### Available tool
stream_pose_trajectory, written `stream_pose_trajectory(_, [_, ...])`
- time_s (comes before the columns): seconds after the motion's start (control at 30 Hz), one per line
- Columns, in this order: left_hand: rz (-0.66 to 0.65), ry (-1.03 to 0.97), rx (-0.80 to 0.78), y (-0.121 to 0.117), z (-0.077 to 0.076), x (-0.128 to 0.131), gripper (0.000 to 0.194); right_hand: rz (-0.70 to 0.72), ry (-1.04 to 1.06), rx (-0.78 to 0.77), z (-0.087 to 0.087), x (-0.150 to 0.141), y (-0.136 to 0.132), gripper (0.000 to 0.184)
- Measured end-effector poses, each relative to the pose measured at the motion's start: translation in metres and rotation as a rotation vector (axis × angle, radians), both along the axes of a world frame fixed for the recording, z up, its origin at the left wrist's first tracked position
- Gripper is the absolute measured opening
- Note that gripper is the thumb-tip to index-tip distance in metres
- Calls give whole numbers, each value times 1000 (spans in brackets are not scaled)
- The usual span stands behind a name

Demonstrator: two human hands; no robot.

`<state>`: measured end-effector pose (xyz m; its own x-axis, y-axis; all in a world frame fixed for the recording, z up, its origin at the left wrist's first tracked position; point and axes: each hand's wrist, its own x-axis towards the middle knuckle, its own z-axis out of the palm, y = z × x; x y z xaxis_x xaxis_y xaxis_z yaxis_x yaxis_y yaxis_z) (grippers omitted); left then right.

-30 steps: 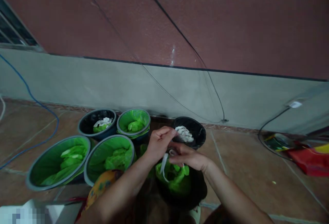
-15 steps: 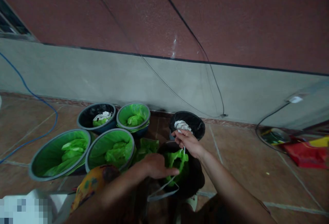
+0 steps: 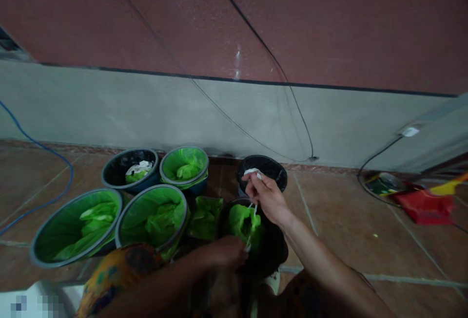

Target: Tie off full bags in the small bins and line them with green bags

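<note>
A green plastic bag (image 3: 239, 220) with white drawstrings (image 3: 255, 208) sits in the mouth of a dark bin (image 3: 274, 254) in front of me. My right hand (image 3: 268, 198) is above it, its fingers pinched on a white drawstring that runs down to the bag. Over the bin's near left side, my left hand (image 3: 232, 252) is closed, with a bit of white drawstring at its fingertips. Its grip is partly dark and blurred.
Left of the dark bin stand green-lined bins (image 3: 149, 250) and a black-lined bin (image 3: 109, 174). Another black-lined bin (image 3: 280, 177) is by the wall. A blue cable (image 3: 54, 152) lies on the left. A red dustpan-like object (image 3: 427, 207) is on the right.
My left hand has gone from extended fingers to closed at the drawstring. The loose white loop below it no longer shows. My right hand keeps its pinch; the view has shifted slightly.
</note>
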<state>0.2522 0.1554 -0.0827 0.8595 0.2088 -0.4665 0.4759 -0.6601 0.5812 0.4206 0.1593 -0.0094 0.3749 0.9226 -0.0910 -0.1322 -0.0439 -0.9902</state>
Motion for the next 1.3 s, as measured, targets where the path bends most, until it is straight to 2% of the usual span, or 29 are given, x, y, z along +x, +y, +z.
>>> stream_pose_trajectory(0.07, [46,-74,-114,18,23,4,36,-14,-45,-17,1,-2,-1,49])
stream_pose_trajectory(0.17, [186,-151,-95,40,50,5,36,4,-127,-37,0,-2,-3,49])
stream_pose_trajectory(0.23, [257,-206,-99,50,61,4,32,60,-131,-11,2,-2,-4,48])
stream_pose_trajectory(0.3, [335,-276,-105,57,67,3,32,105,-119,-53,4,0,-6,44])
stream_pose_trajectory(0.37, [446,-353,-105,61,71,3,32,210,-129,-154,5,2,-8,33])
stream_pose_trajectory(0.5, [592,-484,-216,66,75,5,29,545,-243,-298,-6,1,-12,8])
stream_pose_trajectory(0.6, [769,-567,-359,68,72,9,31,695,-341,-314,-17,-1,-13,8])
stream_pose_trajectory(0.67, [974,-651,-496,69,66,11,31,684,-348,-319,-21,-2,-12,20])
stream_pose_trajectory(0.77, [1228,-716,-740,67,56,13,25,531,-268,-333,-18,2,-9,42])
stream_pose_trajectory(0.83, [1233,-670,-866,62,48,15,27,465,-171,-338,-14,6,-8,50])
stream_pose_trajectory(0.93, [1027,-586,-954,47,37,20,25,449,-47,-314,-11,12,-9,54])
stream_pose_trajectory(1.0, [878,-570,-932,37,29,25,23,467,7,-305,-11,13,-11,54])
stream_pose_trajectory(1.1, [766,-582,-812,28,13,32,41,453,32,-308,-13,16,-11,51])
stream_pose_trajectory(1.2, [817,-556,-677,28,-2,34,48,311,-71,-296,-15,29,-6,46])
stream_pose_trajectory(1.3, [938,-551,-628,33,-9,33,47,160,-407,-269,-16,50,-2,35])
